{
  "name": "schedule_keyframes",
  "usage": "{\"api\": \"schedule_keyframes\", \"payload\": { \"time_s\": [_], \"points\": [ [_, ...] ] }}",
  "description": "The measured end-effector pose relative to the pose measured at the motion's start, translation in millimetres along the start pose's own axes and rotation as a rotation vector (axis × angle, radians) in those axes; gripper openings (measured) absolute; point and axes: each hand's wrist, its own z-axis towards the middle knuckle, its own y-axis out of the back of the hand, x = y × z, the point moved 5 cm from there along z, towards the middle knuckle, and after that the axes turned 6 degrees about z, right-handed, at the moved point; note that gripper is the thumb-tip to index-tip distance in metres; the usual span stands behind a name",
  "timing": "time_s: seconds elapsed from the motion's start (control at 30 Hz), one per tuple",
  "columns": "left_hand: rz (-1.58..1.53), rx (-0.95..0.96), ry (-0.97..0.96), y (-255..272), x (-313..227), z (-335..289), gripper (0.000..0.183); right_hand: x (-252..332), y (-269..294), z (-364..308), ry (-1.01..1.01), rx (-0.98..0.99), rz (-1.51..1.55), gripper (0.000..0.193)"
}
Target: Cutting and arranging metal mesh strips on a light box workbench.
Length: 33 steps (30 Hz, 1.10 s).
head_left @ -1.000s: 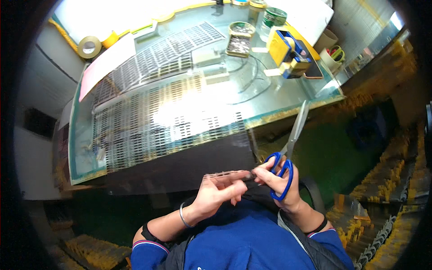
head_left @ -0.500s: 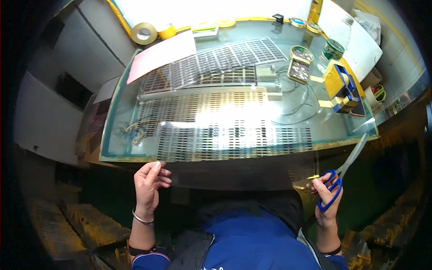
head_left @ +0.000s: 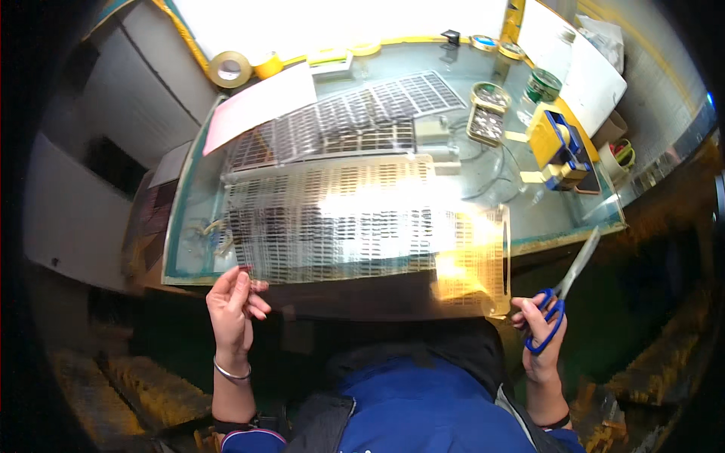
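Observation:
A see-through sheet (head_left: 474,260) with rows of small slots spans between my hands at the table's near edge, its right part shining gold. My left hand (head_left: 236,306) has thumb and forefinger pinched at its left corner. Close to its lower right corner, my right hand (head_left: 542,340) carries scissors (head_left: 568,281) with blue handles and blades pointing up and away. The thumb and forefinger of that hand meet near the sheet's corner; whether they touch it is hard to tell. Behind lies another slotted sheet (head_left: 332,177), on the glass-topped table (head_left: 192,245).
Farther back are a gridded panel (head_left: 362,102) and a pink-white sheet (head_left: 260,102). Tape rolls (head_left: 229,69) stand at the far left. On the right are a tin of small pieces (head_left: 485,124), a blue-yellow tape dispenser (head_left: 563,147) and a clear bottle (head_left: 557,54).
Both hands have shifted slightly left, my left one more. The sheet between them has tilted, so its right part now glows gold. The view has also shifted a little.

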Motion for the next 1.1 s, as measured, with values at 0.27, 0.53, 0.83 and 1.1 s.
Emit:
{"api": "schedule_keyframes", "payload": {
  "time_s": [0.27,0.53,0.83,1.1],
  "points": [
    [-0.385,-0.375,-0.164,119,8,107,0.014,-4,8,-4,0.024,-0.033,0.001,0.013],
    [0.255,-0.623,0.016,149,8,146,0.037,-2,2,-10,-0.018,-0.025,-0.039,0.012],
    [1.203,0.360,-0.909,-124,-35,23,0.066,-21,-22,-9,-0.176,0.317,0.057,0.024],
    [0.908,0.389,-1.065,-205,-51,-70,0.043,-27,-10,-33,-0.356,0.718,0.157,0.053]
  ]
}}
